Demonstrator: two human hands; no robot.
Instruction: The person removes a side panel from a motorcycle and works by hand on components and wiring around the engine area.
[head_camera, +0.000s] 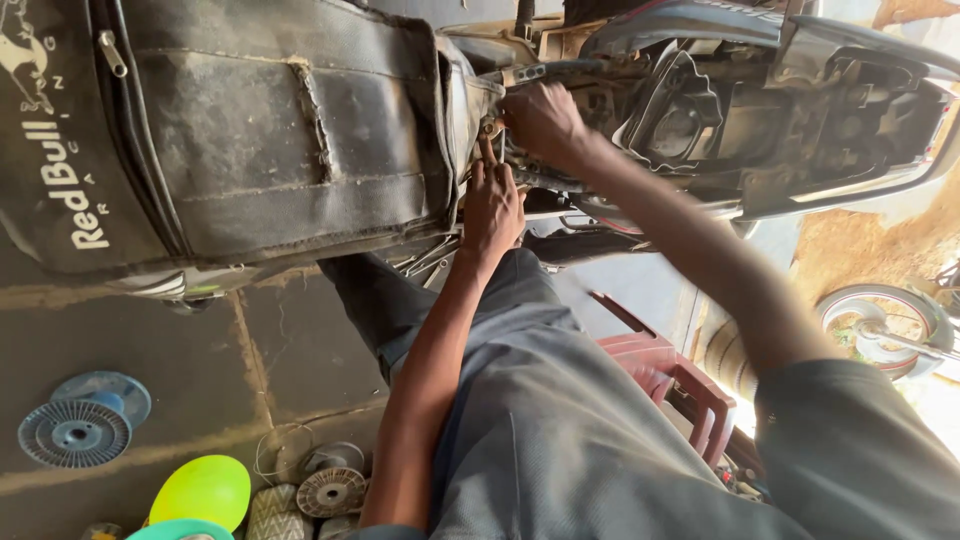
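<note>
Motorcycle (760, 110) across the top, seat off, frame and wiring bare, black padded tank cover (250, 130) at one end. Red plastic stool (670, 380) under grey trousers. Blue empty spool (80, 425) on floor tiles. Right hand (545, 120) curled inside the frame, grip hidden. Left hand (492, 205) just below, fingers extended, tips touching a small fitting (490, 128).

Left hand (492, 205) fingers extended upward; right hand (543, 122) curled, both arms outstretched.
</note>
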